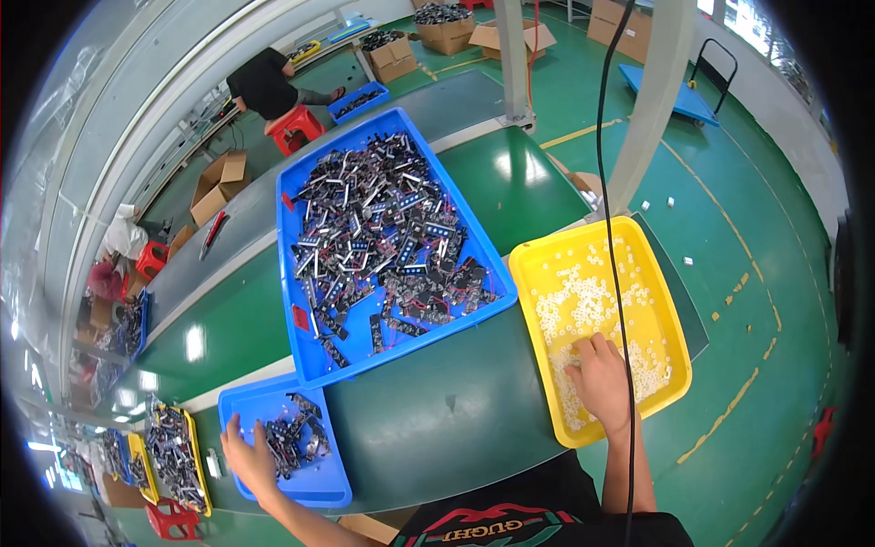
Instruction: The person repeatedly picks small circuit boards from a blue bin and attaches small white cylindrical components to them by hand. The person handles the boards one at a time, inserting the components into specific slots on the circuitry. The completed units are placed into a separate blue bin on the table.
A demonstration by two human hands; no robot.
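My right hand (603, 385) reaches into a yellow tray (676, 326) with many small white ring-like pieces (576, 304). Its fingers are curled down among them, and whatever lies between the fingertips is hidden. At the left, my left hand (250, 459) hovers over the near-left side of a small blue tray (330, 492), fingers apart and nothing visible in them. A pile of small black electronic parts (297, 436) lies in that tray, to the right of the hand. Beyond it, a large blue tray (412, 345) holds a heap of black circuit-board pieces (374, 228) with silvery strips and red wires.
A black cable (605, 182) hangs in front of the yellow tray. Further trays of parts (173, 456) stand at the lower left. A person in black (262, 84) sits at another bench near cardboard boxes (219, 186). A blue trolley (673, 97) stands far right.
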